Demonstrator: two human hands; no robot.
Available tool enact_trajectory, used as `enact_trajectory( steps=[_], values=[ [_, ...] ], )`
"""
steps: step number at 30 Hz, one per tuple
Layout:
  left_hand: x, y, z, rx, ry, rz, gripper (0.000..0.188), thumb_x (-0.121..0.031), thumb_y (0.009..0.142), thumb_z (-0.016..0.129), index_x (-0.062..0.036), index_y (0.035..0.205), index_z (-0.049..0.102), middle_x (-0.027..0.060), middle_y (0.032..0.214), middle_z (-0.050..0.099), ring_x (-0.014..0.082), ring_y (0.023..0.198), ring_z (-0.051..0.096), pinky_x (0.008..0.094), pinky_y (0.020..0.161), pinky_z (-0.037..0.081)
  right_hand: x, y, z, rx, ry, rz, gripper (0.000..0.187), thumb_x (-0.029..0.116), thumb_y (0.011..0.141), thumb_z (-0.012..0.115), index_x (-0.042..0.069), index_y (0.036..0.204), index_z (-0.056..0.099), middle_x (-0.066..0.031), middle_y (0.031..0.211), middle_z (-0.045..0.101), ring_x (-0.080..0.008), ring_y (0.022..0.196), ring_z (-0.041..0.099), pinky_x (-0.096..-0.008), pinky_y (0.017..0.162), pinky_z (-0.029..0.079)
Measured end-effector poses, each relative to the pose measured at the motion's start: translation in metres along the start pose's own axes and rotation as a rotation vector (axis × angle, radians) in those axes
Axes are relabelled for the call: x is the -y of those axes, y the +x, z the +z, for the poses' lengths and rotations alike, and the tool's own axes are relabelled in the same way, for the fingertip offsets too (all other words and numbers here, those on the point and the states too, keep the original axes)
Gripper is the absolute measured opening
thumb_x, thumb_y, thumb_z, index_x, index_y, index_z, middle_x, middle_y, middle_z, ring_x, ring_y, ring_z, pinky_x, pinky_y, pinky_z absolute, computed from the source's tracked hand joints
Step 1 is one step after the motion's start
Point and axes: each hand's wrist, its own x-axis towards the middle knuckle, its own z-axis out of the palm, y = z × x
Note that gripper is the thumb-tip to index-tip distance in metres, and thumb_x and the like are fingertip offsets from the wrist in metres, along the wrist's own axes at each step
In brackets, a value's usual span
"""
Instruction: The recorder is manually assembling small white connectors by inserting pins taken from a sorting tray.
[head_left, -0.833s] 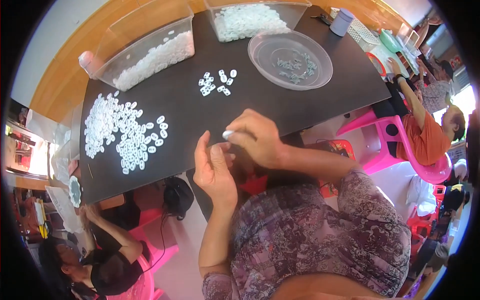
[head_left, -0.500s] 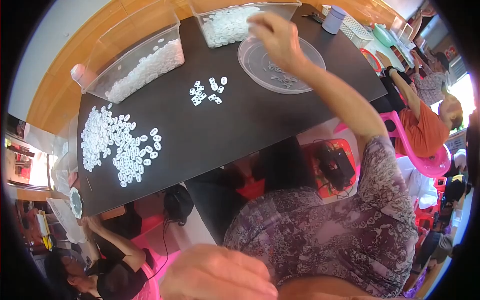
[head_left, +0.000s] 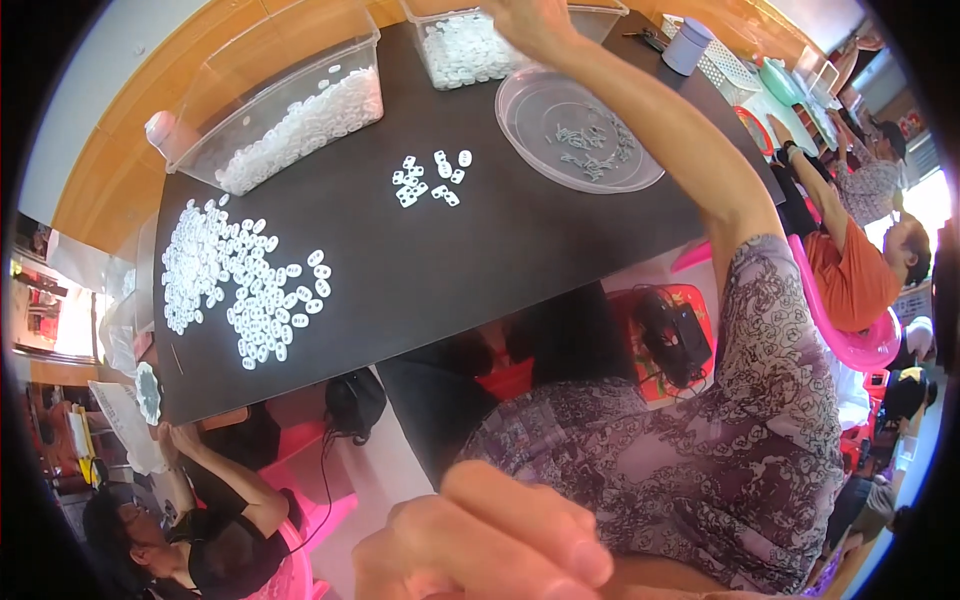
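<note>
My right hand (head_left: 530,25) is stretched far across the black table (head_left: 500,270), over a clear bin (head_left: 470,45) of small white plastic pieces at the top edge. Its fingers are cut off by the frame, so I cannot tell what it holds. Just below my right forearm lies a clear round dish (head_left: 580,135) with a few small grey parts. My left hand (head_left: 480,550) is close to the camera at the bottom, fingers curled together with nothing showing in them. A small cluster of white pieces (head_left: 430,180) lies mid-table.
A large spread of white pieces (head_left: 240,280) covers the table's left. A second clear bin (head_left: 280,100) of white pieces stands at the back left. A grey cup (head_left: 690,45) and white basket (head_left: 725,65) sit far right. People sit at right (head_left: 850,270) and lower left (head_left: 190,520).
My right hand left the near table edge and reached out to the far bin. My left hand dropped back toward the camera. The view tilted down.
</note>
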Motion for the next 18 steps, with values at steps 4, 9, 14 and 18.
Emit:
enact_trajectory(
  steps=[4, 9, 14, 18],
  values=[
    [0.027, 0.002, 0.039, -0.397, -0.083, 0.338, 0.016, -0.032, 0.083, 0.062, -0.016, 0.086, 0.065, 0.0158, 0.095, 0.052, 0.027, 0.074, 0.047, 0.0324, 0.059, 0.047, 0.07, -0.063, -0.035, 0.237, 0.357, -0.187, 0.015, 0.005, 0.067, 0.059, 0.009, 0.08, 0.064, -0.0123, 0.075, 0.06, -0.0302, 0.078, 0.058, -0.0415, 0.066, 0.047],
    [0.016, 0.005, 0.036, -0.398, -0.055, 0.202, 0.021, -0.029, 0.089, 0.054, -0.0114, 0.093, 0.063, 0.0147, 0.092, 0.056, 0.026, 0.069, 0.048, 0.0302, 0.057, 0.046, 0.096, -0.101, -0.043, 0.407, 0.323, -0.294, 0.015, 0.005, 0.061, 0.061, 0.007, 0.076, 0.063, -0.0118, 0.074, 0.056, -0.0286, 0.076, 0.053, -0.0407, 0.063, 0.045],
    [0.01, -0.011, 0.012, -0.299, -0.117, 0.125, 0.018, -0.022, 0.089, 0.054, -0.0049, 0.087, 0.061, 0.0124, 0.088, 0.058, 0.0258, 0.07, 0.049, 0.0326, 0.062, 0.045, 0.11, -0.111, -0.052, 0.57, 0.231, -0.344, 0.011, 0.003, 0.062, 0.061, 0.003, 0.072, 0.064, -0.0134, 0.074, 0.057, -0.0285, 0.078, 0.053, -0.0382, 0.066, 0.044],
    [0.025, -0.024, -0.012, -0.254, 0.006, 0.192, 0.016, -0.015, 0.085, 0.057, 0.0001, 0.083, 0.062, 0.0147, 0.084, 0.059, 0.0263, 0.071, 0.053, 0.0327, 0.064, 0.046, 0.111, -0.119, -0.049, 0.521, 0.279, -0.292, 0.009, 0.0, 0.06, 0.06, 0.004, 0.068, 0.06, -0.0103, 0.071, 0.053, -0.0268, 0.073, 0.05, -0.0374, 0.062, 0.043]
  ],
)
